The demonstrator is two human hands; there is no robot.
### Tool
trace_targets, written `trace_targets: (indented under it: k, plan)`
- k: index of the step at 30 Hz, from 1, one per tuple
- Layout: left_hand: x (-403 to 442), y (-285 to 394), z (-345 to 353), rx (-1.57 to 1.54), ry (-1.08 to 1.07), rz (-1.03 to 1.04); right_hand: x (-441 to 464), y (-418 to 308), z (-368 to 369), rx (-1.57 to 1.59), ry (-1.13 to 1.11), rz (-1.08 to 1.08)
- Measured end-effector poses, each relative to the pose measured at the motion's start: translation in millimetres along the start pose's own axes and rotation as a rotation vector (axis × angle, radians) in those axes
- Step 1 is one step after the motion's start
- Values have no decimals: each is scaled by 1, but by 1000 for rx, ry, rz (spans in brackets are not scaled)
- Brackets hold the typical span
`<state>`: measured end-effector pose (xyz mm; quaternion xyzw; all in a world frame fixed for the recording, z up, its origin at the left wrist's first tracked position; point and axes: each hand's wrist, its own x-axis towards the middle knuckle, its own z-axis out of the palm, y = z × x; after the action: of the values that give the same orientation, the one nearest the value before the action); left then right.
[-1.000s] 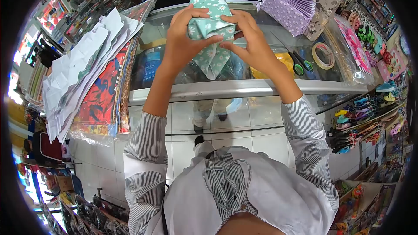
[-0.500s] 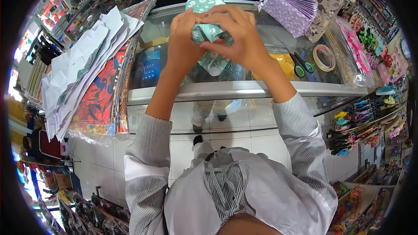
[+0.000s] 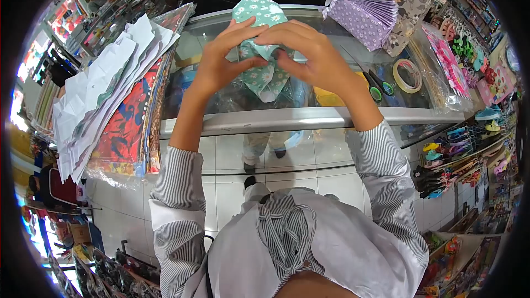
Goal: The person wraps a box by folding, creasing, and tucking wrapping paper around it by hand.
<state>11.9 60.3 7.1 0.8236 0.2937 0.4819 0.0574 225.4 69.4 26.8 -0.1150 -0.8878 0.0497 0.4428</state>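
Both hands are on a piece of green daisy-print wrapping paper (image 3: 255, 6), folded into a parcel-like shape above the glass counter. My left hand (image 3: 223, 55) grips its left side, fingers over the top and thumb toward the middle. From the right, my right hand (image 3: 312, 55) curls its fingers over a raised fold, with the thumb below. The two hands nearly meet at this fold. More of the green print shows beneath them; whether it is paper or a reflection in the glass, I cannot tell. My fingers hide the paper's middle.
Scissors (image 3: 381, 85) and a tape roll (image 3: 407, 75) lie on the right of the glass counter (image 3: 221, 124). Behind them stand a purple pleated parcel (image 3: 361, 19) and a brown floral parcel (image 3: 395, 0). Crumpled white paper (image 3: 102, 72) covers patterned sheets (image 3: 130, 124) at left.
My hands have moved slightly apart and lower around the fold. More of the green paper shows above and below them.
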Motion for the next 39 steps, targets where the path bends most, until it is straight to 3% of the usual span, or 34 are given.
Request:
trace_targets:
  k: [3,9,12,15,21,24,27,39]
  plan:
    - [-1,-4,1,17,-11,16,3,-1,8,-152,62,-37]
    - [-2,-7,-2,43,-21,55,6,8,13,-180,191,-332]
    - [-3,-10,-3,68,-31,54,5,11,7,-179,99,-326]
    - [-4,-12,-3,70,-32,40,6,3,3,-44,-9,-184]
    - [-4,-14,-1,66,4,60,0,-13,-4,120,43,-32]
    - [-5,-14,1,77,39,59,-5,-5,-4,-138,-30,23]
    - [-2,-10,3,107,48,40,-11,12,6,-77,-10,150]
    - [0,4,2,52,54,-55,-14,9,19,-105,52,150]
